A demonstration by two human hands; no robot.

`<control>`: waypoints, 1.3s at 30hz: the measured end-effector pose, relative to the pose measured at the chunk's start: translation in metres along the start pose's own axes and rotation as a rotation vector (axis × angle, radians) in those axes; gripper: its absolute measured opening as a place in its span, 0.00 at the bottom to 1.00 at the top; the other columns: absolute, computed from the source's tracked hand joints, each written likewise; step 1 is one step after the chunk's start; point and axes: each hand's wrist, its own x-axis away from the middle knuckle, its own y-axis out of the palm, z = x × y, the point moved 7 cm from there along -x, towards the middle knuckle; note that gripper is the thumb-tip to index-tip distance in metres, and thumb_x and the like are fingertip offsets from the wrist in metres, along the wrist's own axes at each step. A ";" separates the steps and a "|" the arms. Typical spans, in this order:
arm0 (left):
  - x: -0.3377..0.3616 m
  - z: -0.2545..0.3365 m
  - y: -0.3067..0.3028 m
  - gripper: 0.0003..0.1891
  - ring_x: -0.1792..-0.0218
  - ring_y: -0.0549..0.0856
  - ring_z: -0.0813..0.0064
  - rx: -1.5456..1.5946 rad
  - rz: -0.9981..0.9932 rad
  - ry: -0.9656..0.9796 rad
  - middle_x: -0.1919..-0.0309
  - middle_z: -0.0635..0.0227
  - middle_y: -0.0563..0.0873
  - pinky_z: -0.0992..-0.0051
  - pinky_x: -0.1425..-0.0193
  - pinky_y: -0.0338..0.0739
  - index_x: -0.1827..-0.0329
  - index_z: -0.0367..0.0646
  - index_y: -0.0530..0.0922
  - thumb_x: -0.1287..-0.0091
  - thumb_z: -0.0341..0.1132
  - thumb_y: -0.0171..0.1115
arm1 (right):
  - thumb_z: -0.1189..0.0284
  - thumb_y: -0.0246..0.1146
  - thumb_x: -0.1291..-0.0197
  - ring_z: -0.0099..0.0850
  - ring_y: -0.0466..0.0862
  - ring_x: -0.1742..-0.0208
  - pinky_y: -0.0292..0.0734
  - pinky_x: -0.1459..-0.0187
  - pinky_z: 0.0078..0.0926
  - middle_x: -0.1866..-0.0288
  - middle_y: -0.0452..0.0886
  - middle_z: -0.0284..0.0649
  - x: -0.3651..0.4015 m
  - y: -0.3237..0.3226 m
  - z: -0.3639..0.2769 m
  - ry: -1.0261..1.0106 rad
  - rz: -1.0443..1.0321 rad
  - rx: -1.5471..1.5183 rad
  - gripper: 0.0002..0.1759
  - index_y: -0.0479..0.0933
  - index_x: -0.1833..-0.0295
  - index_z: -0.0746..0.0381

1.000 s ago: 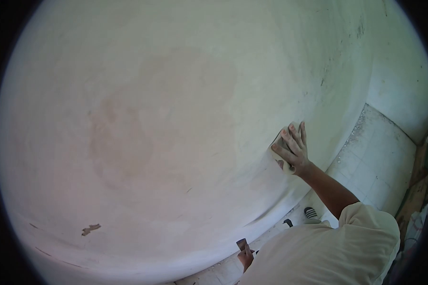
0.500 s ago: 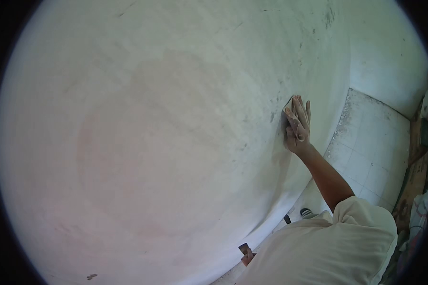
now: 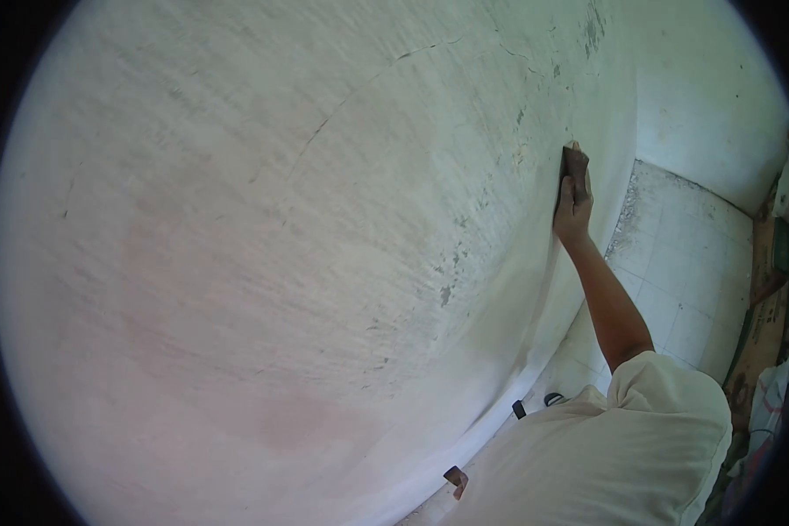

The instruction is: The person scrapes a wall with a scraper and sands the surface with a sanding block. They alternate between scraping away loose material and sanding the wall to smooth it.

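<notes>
My right hand (image 3: pixel 573 209) is raised against the pale plastered wall (image 3: pixel 324 289), gripping a dark brown piece of sandpaper (image 3: pixel 575 163) that lies against the surface. Grey scuffs, flaked spots and thin cracks mark the wall around and to the left of it. Low in the view, my left hand (image 3: pixel 461 489) shows only a bit of finger beside the white shirt. A small flat scraper blade (image 3: pixel 452 475) sticks out from it close to the wall's lower edge. The shirt hides the rest of that hand.
A second wall (image 3: pixel 710 114) meets this one at a corner on the right. Dust and crumbs lie along the edge of the tiled floor (image 3: pixel 675 263). Cardboard boxes (image 3: pixel 761 324) and a white plastic bag (image 3: pixel 771 394) stand along the far right.
My right hand has slid upward and slightly right along the wall, and its dark sandpaper now shows more. The view has shifted, bringing more cracks into sight. Less of my left hand shows.
</notes>
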 end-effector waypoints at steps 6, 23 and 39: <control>0.000 0.016 0.013 0.22 0.85 0.79 0.69 -0.023 -0.032 0.013 0.89 0.62 0.81 0.67 0.75 0.72 0.74 0.38 0.85 0.29 0.47 0.60 | 0.77 0.49 0.24 0.36 0.66 0.23 0.57 0.23 0.31 0.25 0.69 0.48 -0.021 -0.015 0.109 0.326 0.009 -0.006 0.23 0.67 0.27 0.69; -0.001 0.037 0.023 0.19 0.85 0.79 0.68 -0.043 -0.085 0.083 0.88 0.62 0.80 0.66 0.76 0.72 0.70 0.39 0.84 0.29 0.46 0.61 | 0.94 0.51 0.42 0.48 0.57 0.19 0.55 0.23 0.39 0.20 0.56 0.58 0.056 -0.010 0.002 0.246 -0.200 -0.026 0.38 0.64 0.24 0.65; 0.003 0.042 0.028 0.17 0.85 0.79 0.67 -0.025 -0.119 0.105 0.88 0.63 0.80 0.65 0.76 0.72 0.67 0.39 0.84 0.30 0.46 0.62 | 0.63 0.75 0.48 0.60 0.60 0.21 0.53 0.25 0.59 0.22 0.59 0.61 0.130 -0.013 -0.010 -0.179 -0.521 0.096 0.34 0.76 0.34 0.56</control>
